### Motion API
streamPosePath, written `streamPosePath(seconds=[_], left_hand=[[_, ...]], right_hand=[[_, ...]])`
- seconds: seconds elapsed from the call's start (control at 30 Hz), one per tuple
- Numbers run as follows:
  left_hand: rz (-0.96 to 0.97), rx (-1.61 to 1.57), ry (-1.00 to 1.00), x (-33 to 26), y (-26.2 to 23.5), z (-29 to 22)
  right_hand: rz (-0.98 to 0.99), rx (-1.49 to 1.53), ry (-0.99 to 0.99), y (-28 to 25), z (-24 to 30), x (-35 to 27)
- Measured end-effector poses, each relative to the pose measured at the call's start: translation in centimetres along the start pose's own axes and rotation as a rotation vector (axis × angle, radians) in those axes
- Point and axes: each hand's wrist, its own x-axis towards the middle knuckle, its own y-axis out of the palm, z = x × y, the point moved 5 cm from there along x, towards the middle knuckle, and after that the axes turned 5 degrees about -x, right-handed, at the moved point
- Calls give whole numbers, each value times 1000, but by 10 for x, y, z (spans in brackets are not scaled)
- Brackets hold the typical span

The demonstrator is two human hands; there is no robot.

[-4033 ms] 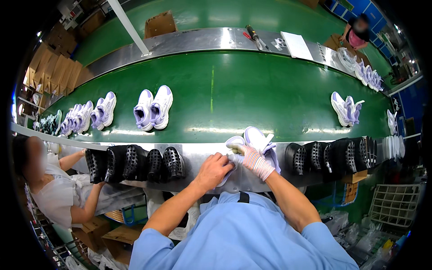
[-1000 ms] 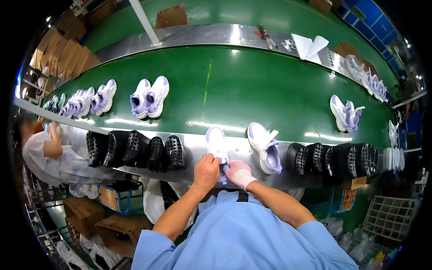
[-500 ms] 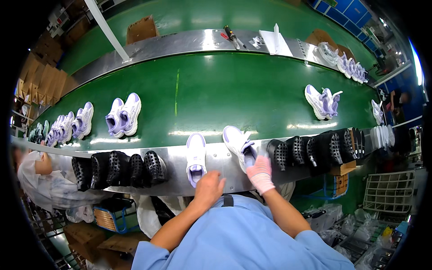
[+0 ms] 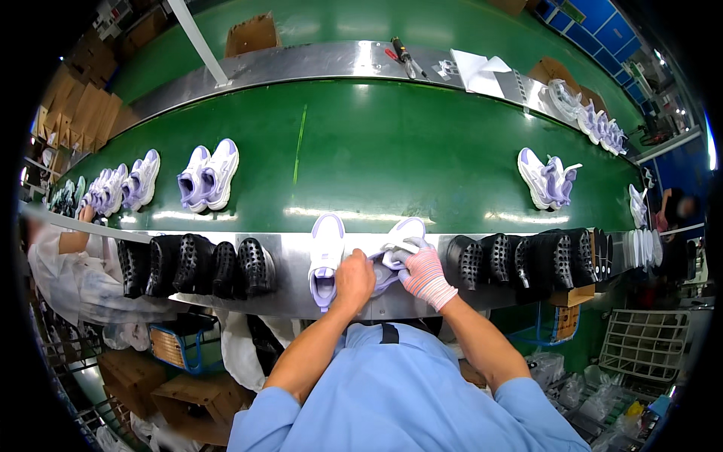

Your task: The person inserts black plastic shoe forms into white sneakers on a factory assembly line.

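Note:
A white and lilac sneaker (image 4: 405,228) sits turned at an angle on the metal ledge in front of me, partly covered by my hands. My right hand (image 4: 424,273), in a pink-and-white striped glove, grips it around the tongue and opening. Bare and with its fingers curled, my left hand (image 4: 354,279) holds the collar on the other side; the fingertips are partly hidden. The matching sneaker (image 4: 327,245) stands just left of my left hand, toe away from me, untouched.
Black perforated shoe forms (image 4: 197,260) line the ledge at left, with more black forms (image 4: 495,256) at right. Sneaker pairs (image 4: 220,177) (image 4: 536,177) rest on the green belt (image 4: 361,151). Tools (image 4: 407,59) and white paper (image 4: 476,71) lie on the far rail. Another person's arm (image 4: 74,241) shows at left.
My left hand has moved from beside the left sneaker to the right one. That sneaker has turned to the right, and my right hand has shifted from its heel to its tongue area.

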Motion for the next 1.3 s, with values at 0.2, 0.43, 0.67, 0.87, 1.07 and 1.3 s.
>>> streamPosePath(seconds=[0.2,0.43,0.67,0.87,1.07,1.3], left_hand=[[-32,25,33,-8,3,-17],[-80,93,202,-46,-19,-60],[-140,-50,-169,-4,14,-64],[-240,17,-53,-5,9,-29],[-321,110,122,-23,11,-29],[-216,112,-56,-17,13,-29]], right_hand=[[259,-201,56,-4,22,24],[222,179,813,22,3,-50],[286,500,765,96,-3,-42],[170,496,774,92,-3,-48],[302,355,617,80,11,-40],[290,450,450,74,19,-32]])
